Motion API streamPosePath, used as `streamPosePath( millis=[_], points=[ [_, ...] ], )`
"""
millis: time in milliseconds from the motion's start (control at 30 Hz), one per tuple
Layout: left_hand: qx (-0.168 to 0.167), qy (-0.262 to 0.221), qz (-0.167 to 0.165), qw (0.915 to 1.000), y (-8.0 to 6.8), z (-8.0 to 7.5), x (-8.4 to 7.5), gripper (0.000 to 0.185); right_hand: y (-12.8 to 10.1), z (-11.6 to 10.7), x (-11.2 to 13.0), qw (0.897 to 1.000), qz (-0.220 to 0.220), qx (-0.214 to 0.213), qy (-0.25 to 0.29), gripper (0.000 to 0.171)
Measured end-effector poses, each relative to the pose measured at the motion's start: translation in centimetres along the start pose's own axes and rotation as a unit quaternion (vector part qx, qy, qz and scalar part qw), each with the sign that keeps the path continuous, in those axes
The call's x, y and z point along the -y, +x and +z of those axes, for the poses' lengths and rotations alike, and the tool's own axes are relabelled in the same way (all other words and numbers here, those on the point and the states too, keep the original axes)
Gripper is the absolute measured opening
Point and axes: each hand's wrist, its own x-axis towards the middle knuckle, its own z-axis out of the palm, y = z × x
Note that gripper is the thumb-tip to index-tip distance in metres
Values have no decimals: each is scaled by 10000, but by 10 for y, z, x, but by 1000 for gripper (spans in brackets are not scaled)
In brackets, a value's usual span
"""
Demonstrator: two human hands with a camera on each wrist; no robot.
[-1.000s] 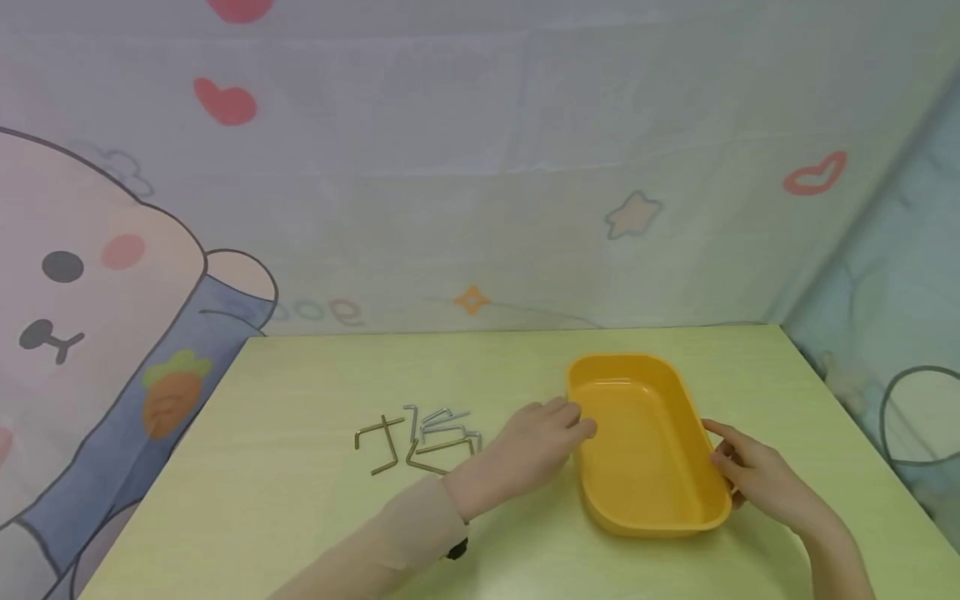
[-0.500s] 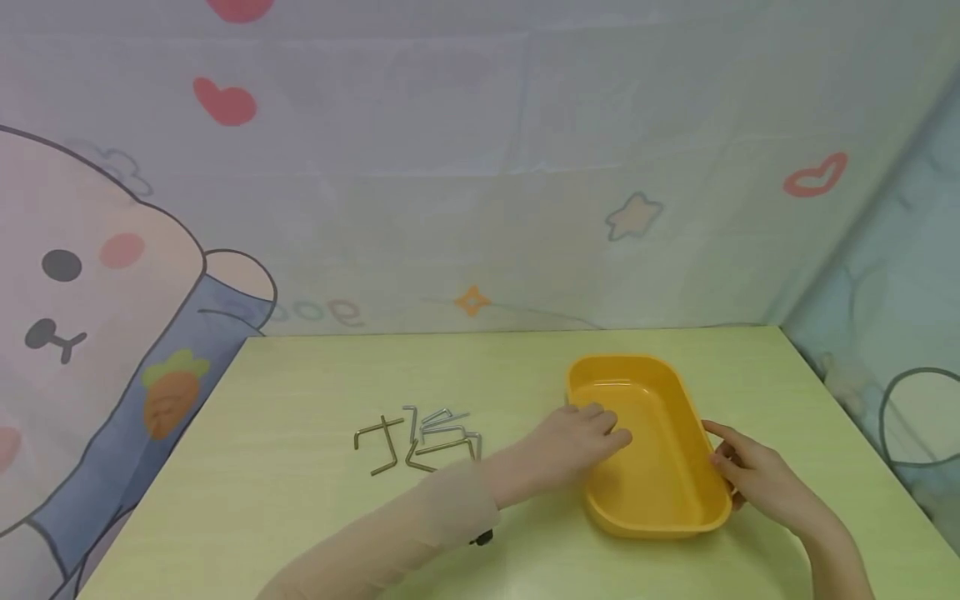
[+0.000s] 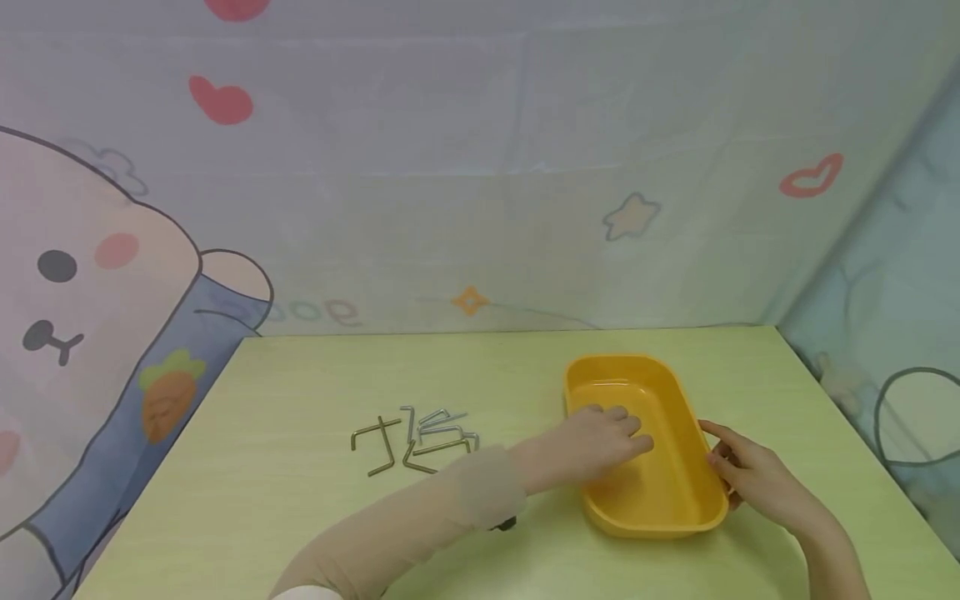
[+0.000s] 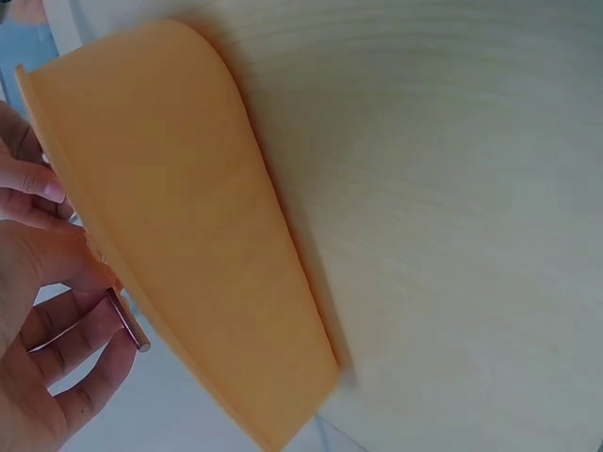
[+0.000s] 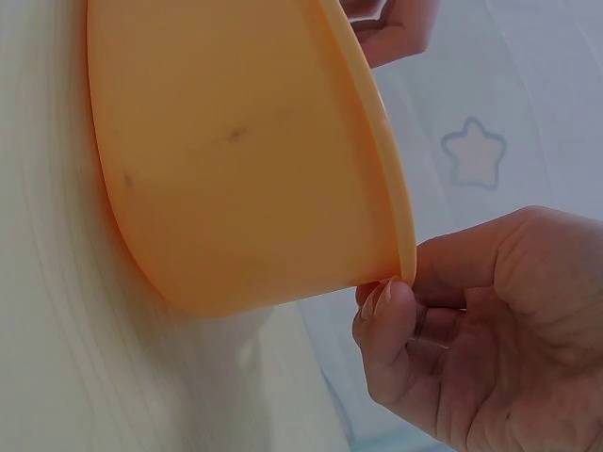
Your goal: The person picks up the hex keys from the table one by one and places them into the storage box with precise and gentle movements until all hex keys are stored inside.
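Observation:
A yellow plastic tray (image 3: 678, 492) with rounded corners sits on the right half of the table. My left hand (image 3: 596, 442) reaches over its left rim. In the left wrist view, that hand pinches a thin metal hex key (image 4: 130, 322) between thumb and fingers; most of it is hidden by them. At the tray's right side, my right hand (image 3: 761, 479) grips the rim, thumb and fingertips meeting at the edge in the right wrist view. Left of the tray lie several L-shaped hex keys, some gold-coloured (image 3: 387, 442), some silver (image 3: 411, 425).
The pale wooden table (image 3: 300, 517) backs onto a printed cloth (image 3: 420, 167) with hearts and a large cartoon bear. My left forearm (image 3: 405, 533) passes in front of the loose keys. A dark loop (image 3: 879, 417) shows on the cloth at the right.
My left hand has moved rightward from the tray's left rim to farther over its inside. The right hand stays on the rim, and the loose keys lie as before.

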Motion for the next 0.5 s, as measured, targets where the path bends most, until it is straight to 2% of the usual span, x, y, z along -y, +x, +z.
streamPosePath(
  millis=[233, 500],
  points=[
    [500, -10, 87, 9987, 11, 3, -5, 33, -1, 0, 0, 10000, 4, -10, -21, 52],
    [600, -189, 282, 9976, 19, 9, -6, 30, 0, -1, 1, 10000, 19, 12, -27, 53]
  ],
)
